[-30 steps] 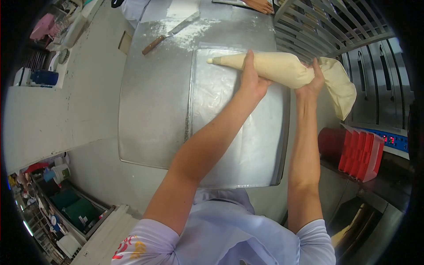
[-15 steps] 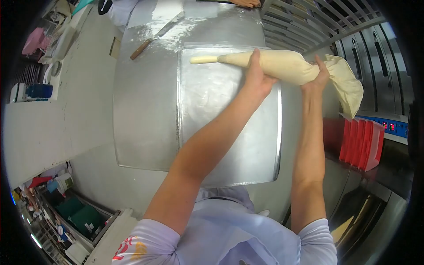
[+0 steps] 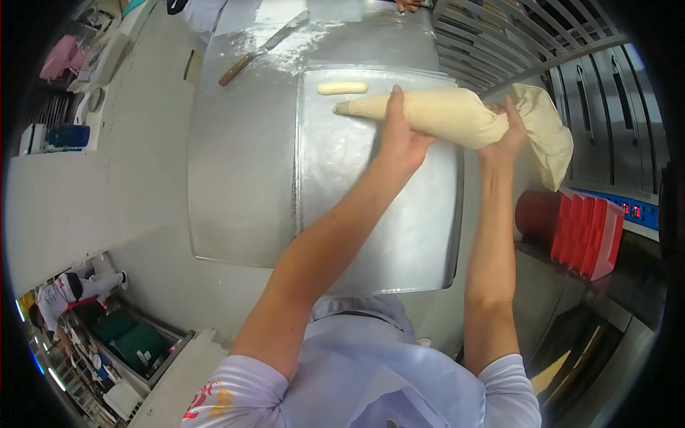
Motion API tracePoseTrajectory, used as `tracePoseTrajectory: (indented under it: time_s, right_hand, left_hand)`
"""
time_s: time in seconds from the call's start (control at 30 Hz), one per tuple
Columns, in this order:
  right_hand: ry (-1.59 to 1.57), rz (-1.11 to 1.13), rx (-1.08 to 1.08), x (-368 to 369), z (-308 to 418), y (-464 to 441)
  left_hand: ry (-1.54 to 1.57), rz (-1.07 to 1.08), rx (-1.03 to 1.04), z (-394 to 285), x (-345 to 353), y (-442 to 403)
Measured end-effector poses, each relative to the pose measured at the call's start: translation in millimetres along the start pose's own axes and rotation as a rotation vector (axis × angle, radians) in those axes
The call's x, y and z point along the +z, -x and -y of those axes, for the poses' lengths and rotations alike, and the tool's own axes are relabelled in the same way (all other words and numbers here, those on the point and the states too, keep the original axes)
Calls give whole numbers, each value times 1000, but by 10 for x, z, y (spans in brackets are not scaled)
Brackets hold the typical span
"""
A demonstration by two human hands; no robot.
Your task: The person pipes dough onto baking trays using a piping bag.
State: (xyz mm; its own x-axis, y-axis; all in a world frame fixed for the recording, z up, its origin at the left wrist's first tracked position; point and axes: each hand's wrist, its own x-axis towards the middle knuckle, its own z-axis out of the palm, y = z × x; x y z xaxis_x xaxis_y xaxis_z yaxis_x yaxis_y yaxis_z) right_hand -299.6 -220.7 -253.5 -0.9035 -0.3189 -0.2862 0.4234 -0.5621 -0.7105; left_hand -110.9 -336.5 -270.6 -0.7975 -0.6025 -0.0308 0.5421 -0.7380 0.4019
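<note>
A full cream-coloured piping bag (image 3: 446, 114) lies across both my hands, its metal tip pointing left over the baking tray (image 3: 357, 214). My left hand (image 3: 404, 139) supports the bag's front part from below, thumb on the near side of the tip. Around the twisted neck, my right hand (image 3: 505, 134) is closed, and the loose cloth end hangs off to the right. One pale piped strip of batter (image 3: 342, 88) lies at the tray's far left corner, just beyond the tip and apart from it.
A long spatula (image 3: 264, 48) with a wooden handle rests on the floured metal table (image 3: 242, 157). Slatted racking (image 3: 514, 36) stands at the far right. Stacked red trays (image 3: 585, 232) sit beside a control panel. Another person (image 3: 75, 289) is at lower left; a co-worker's hand (image 3: 408, 5) shows at the top.
The piped strip has separated from the tip. Both hands have drawn the piping bag slightly toward me, so its tip now sits below the strip. A person has appeared at lower left.
</note>
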Motion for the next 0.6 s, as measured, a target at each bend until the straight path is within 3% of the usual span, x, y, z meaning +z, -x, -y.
tracePoseTrajectory:
  time_s: [0.27, 0.33, 0.47, 0.53, 0.6]
  right_hand:
    - [142, -29, -56, 240, -63, 105]
    - [75, 66, 130, 421, 73, 336]
    - [72, 16, 119, 311, 169, 209]
    - [183, -105, -83, 88, 205, 62]
    - [162, -84, -93, -77, 315, 11]
  left_hand:
    - [-47, 118, 94, 122, -231, -34]
    - [-29, 142, 94, 196, -245, -54]
    - [-24, 161, 106, 198, -19, -75]
    - [305, -291, -281, 72, 319, -22]
    - [296, -274, -289, 193, 350, -10]
